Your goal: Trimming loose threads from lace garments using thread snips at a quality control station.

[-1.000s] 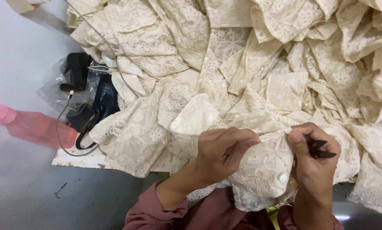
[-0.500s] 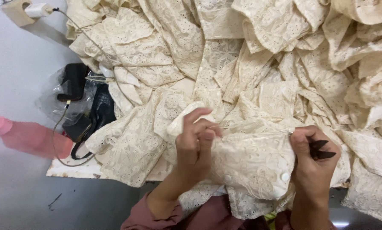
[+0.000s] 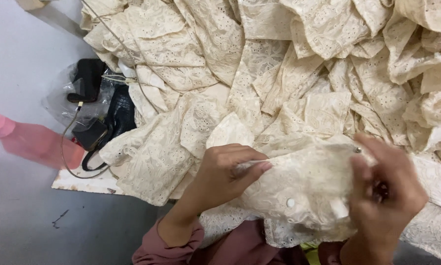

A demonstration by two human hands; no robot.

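A person holds a cream lace garment [image 3: 299, 189] low in the middle of the view, just above their lap, stretched between both hands so its long axis runs left to right. The left hand [image 3: 225, 172] pinches a fold at its left end, thumb and fingers closed on the cloth. The right hand [image 3: 385, 196] is blurred; its fingers curl round the garment's right end and grip it, with something small and dark against the palm that cannot be made out. A white button [image 3: 290, 202] shows on the front, facing up. Behind and to the right lies a big pile of like lace pieces [image 3: 289, 64], covering most of the board [image 3: 83, 182] under it. At the pile's left edge a clear plastic bag [image 3: 66, 105] holds a black charger [image 3: 89, 78] and cable [image 3: 68, 142], beside a black pouch [image 3: 117, 115]. A pink bottle [image 3: 31, 142] lies on its side on the grey floor [image 3: 19, 216], cap to the left.
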